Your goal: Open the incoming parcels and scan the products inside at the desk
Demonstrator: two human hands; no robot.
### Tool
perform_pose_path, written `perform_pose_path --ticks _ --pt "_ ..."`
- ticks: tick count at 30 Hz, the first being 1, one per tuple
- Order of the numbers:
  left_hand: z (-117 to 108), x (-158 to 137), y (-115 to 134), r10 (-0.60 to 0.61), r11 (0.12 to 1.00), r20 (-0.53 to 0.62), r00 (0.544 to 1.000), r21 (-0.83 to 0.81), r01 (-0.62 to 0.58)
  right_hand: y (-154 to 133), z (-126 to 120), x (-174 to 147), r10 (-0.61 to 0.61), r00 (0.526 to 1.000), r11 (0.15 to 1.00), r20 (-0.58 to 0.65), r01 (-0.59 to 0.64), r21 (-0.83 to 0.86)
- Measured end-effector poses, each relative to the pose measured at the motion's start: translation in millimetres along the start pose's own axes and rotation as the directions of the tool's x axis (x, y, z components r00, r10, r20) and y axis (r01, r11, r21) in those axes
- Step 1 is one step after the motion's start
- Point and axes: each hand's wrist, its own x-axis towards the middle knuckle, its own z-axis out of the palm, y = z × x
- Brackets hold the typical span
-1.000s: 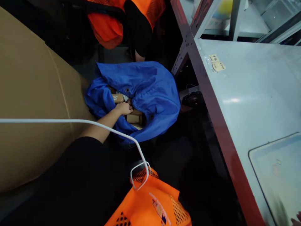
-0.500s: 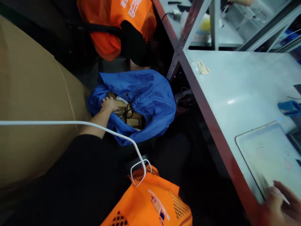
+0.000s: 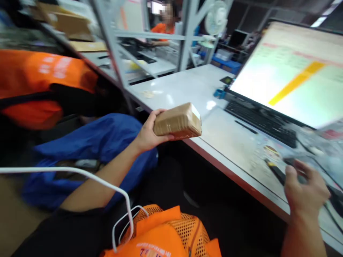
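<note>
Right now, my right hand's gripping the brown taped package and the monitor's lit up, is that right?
Not quite: the head view shows your left hand gripping the brown taped package; your right hand is over the desk. The monitor is indeed lit up.

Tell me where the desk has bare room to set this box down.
Widest patch: the white desk beyond the box, between the labels and the blue holder. Also bare: the mat's left part, between the desk's front edge and the pen. Crowded: around the right hand, near the cutter and keyboard.
</note>
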Motion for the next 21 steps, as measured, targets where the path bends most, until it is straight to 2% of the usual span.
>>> perform_pose_path --ticks 1,2,4,5,6,8,11,16,19,21 --pt "35.4 11.7 9.3 0.165 0.984 0.021 0.986 0.066 -0.166 18.9 -8.1 8.6 0.036 0.999 0.997 -0.033 -0.038 -0.065" --pt "70.4 20.4 17.2 0.321 0.940 0.050 0.946 0.107 -0.325 36.0 -14.4 16.7 0.074 0.997 0.988 -0.023 -0.077 -0.136" --pt "135.4 29.2 29.0 0.553 0.818 0.121 0.825 0.107 -0.564 63.4 -20.5 29.8 0.160 0.985 0.958 0.065 -0.139 -0.251" --pt "163.4 30.1 33.5 0.616 0.771 0.154 0.772 0.084 -0.632 73.3 -20.6 34.6 0.201 0.971 0.943 0.127 -0.157 -0.293" --pt "187.3 29.4 37.0 0.649 0.744 0.177 0.740 0.058 -0.666 80.5 -18.9 38.5 0.244 0.951 0.929 0.188 -0.173 -0.326" --pt "220.7 25.9 41.4 0.656 0.742 0.195 0.729 0.010 -0.671 87.9 -12.0 44.3 0.313 0.905 0.904 0.288 -0.191 -0.382" --pt "239.0 21.5 42.1 0.642 0.760 0.178 0.746 -0.015 -0.650 88.5 2.8 54.0 0.393 0.851 0.866 0.348 -0.216 -0.450" --pt "235.9 20.4 36.9 0.679 0.725 0.160 0.716 0.007 -0.689 83.9 17.8 83.9 0.505 0.781 0.815 0.368 -0.293 -0.499" --pt "236.2 19.8 35.1 0.671 0.730 0.198 0.714 -0.014 -0.683 74.4 -4.2 108.1 0.509 0.768 0.839 0.389 -0.342 -0.424" --pt "237.9 19.4 34.7 0.670 0.733 0.199 0.715 -0.031 -0.679 60.9 -35.1 124.0 0.456 0.735 0.889 0.502 -0.391 -0.237"
